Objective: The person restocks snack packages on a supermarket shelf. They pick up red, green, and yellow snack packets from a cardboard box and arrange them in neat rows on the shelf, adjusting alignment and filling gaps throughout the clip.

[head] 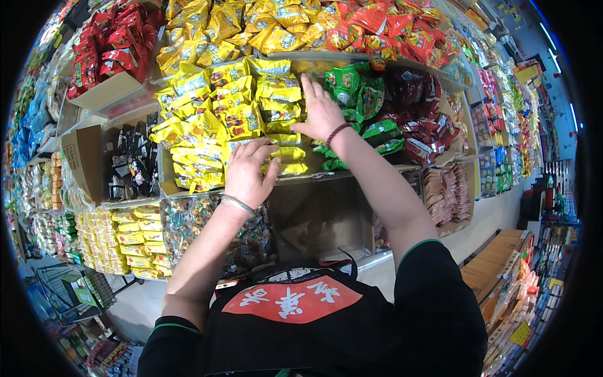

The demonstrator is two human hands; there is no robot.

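Observation:
Yellow snack packets (240, 118) stand in stacked columns in a display bin before me. My left hand (251, 167), with a bangle at the wrist, rests on the front packets, its fingers spread and thumb apart. Farther back, my right hand (322, 108), with a braided dark red band at the wrist, lies along the right side of the yellow stacks, fingers extended. Green packets (348, 89) lie just right of it, and dark red packets (419, 113) beyond those. Neither hand visibly grips a packet; the undersides of both palms are hidden.
Loose yellow packets (278, 40) and red packets (395, 28) fill the back bins. Black packets (136, 155) lie in a carton at left. An open compartment (320, 212) is below the front edge, beside wrapped candies (188, 226). A shopping cart (70, 287) stands lower left.

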